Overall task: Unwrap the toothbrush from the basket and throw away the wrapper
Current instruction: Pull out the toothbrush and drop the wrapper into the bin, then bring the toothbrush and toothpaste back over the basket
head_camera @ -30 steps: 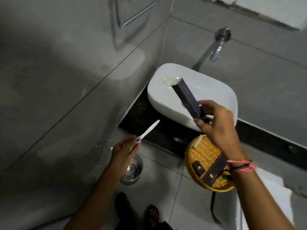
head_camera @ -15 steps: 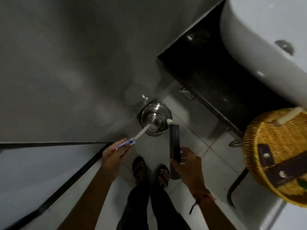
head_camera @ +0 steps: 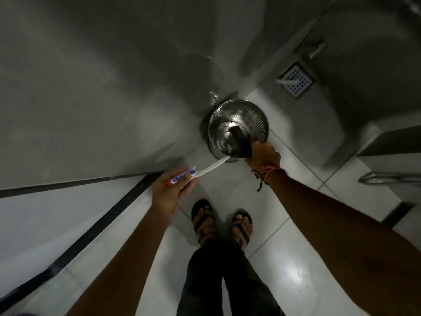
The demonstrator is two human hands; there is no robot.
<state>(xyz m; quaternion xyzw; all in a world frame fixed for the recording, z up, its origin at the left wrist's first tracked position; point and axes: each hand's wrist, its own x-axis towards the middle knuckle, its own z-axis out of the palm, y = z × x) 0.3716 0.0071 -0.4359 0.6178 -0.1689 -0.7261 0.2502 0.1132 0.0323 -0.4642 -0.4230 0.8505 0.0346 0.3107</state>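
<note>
Wrapper (head_camera: pixel 241 139) now lowered into bin (head_camera: pixel 259 119)

Dim, grainy wide-angle view with bent edges; glare patch on floor tiles (head_camera: pixel 293 273).

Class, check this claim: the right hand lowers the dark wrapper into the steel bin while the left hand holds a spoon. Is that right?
One error: the left hand holds a toothbrush, not a spoon. The head view shows the right hand lowering the wrapper into the bin.

tiled floor (head_camera: pixel 284 258), steel bin (head_camera: pixel 259 124), drain grate (head_camera: pixel 296 82)
</note>
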